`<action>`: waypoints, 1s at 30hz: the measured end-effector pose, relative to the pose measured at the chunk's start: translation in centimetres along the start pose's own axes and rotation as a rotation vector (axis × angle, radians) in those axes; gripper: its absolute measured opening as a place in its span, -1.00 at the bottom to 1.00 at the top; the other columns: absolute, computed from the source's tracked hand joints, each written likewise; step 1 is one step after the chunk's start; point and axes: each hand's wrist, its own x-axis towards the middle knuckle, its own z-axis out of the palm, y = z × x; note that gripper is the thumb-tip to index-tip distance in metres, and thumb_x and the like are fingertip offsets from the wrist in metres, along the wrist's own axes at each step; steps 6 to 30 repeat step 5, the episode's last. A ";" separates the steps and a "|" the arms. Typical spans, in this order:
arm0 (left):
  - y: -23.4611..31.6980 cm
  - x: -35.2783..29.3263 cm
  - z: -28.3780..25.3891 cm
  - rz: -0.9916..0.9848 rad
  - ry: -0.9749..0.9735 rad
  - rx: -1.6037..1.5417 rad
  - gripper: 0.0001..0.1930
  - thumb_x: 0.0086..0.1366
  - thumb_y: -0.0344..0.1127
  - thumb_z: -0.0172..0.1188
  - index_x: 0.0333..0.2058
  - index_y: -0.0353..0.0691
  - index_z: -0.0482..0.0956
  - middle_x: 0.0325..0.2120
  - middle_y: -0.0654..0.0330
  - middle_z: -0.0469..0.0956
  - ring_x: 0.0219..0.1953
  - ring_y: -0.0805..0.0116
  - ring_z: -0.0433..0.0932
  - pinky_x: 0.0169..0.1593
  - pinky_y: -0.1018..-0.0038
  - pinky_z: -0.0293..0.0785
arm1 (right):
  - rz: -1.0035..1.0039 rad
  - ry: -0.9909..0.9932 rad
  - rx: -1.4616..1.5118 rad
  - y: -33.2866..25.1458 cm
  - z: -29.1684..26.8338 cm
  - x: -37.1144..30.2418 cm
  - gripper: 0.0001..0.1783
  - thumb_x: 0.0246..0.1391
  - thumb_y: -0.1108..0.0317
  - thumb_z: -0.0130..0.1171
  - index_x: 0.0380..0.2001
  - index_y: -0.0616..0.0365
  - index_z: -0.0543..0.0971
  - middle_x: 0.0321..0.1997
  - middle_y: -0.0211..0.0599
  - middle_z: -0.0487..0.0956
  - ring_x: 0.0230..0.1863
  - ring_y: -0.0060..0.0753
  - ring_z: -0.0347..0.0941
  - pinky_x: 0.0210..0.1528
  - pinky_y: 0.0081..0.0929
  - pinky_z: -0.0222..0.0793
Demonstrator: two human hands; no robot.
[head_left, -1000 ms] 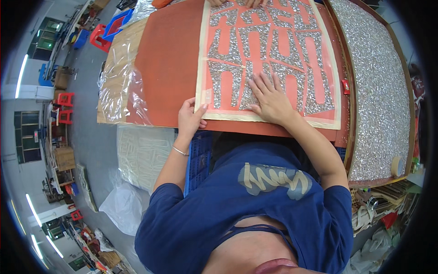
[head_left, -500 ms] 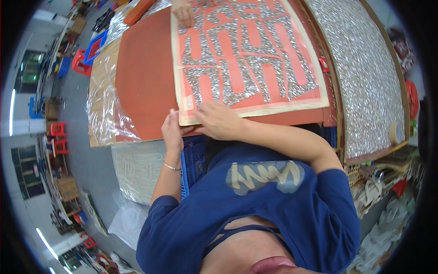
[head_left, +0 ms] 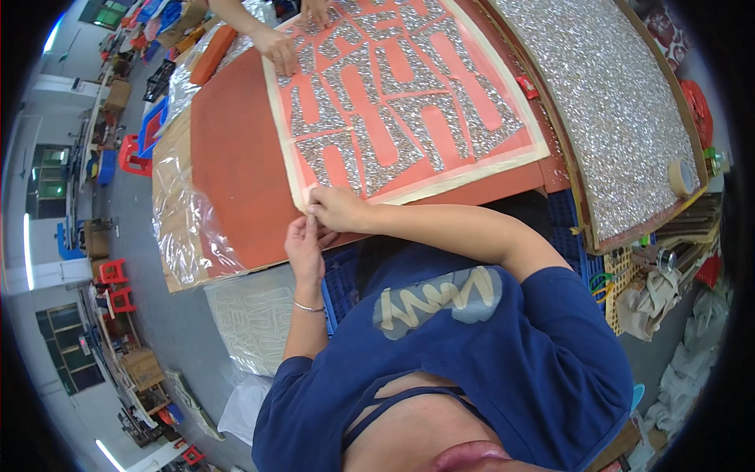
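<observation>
A pink sheet [head_left: 377,139] covered with silver glitter pieces and edged by a cream border strip [head_left: 464,175] lies on a red-brown board [head_left: 236,157]. My right hand [head_left: 338,210] pinches the sheet's near left corner, thumb and fingers pressed together. Just below, my left hand [head_left: 305,245] has its thumb and index finger closed at the same corner, touching the right fingertips. Exactly what sits between the fingers is too small to make out. On the sheet's far left edge rests a co-worker's hand [head_left: 277,52], and their other hand [head_left: 316,12] is beyond it.
To the right stands a framed panel of silver glitter [head_left: 586,110] with a tape roll [head_left: 681,177] on it. Clear plastic film [head_left: 189,212] covers cardboard at the left. Blue crates [head_left: 342,275] are under the board; a plastic-wrapped sheet [head_left: 252,318] lies lower left.
My right hand has moved left from the sheet's surface to its corner, meeting my left hand. The whole view has shifted, and more of the co-worker's arm shows.
</observation>
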 end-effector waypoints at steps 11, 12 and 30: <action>0.3 0.3 -0.7 0.075 -0.089 0.019 -0.80 0.37 -0.28 0.00 -0.27 -0.34 0.39 -0.37 0.08 0.53 -0.35 0.33 0.59 -0.25 0.40 0.62 | -0.005 0.148 0.078 -0.9 -1.1 0.0 -0.82 0.09 0.32 0.05 -0.39 0.23 0.51 -0.47 0.00 0.51 -0.42 -0.10 0.51 -0.35 -0.29 0.36; 0.3 0.3 -0.7 0.075 -0.089 0.019 -0.80 0.37 -0.28 0.00 -0.27 -0.34 0.39 -0.37 0.08 0.53 -0.35 0.33 0.59 -0.25 0.40 0.62 | -0.005 0.148 0.078 -0.9 -1.1 0.0 -0.82 0.09 0.32 0.05 -0.39 0.23 0.51 -0.47 0.00 0.51 -0.42 -0.10 0.51 -0.35 -0.29 0.36; 0.3 0.3 -0.7 0.075 -0.089 0.019 -0.80 0.37 -0.28 0.00 -0.27 -0.34 0.39 -0.37 0.08 0.53 -0.35 0.33 0.59 -0.25 0.40 0.62 | -0.005 0.148 0.078 -0.9 -1.1 0.0 -0.82 0.09 0.32 0.05 -0.39 0.23 0.51 -0.47 0.00 0.51 -0.42 -0.10 0.51 -0.35 -0.29 0.36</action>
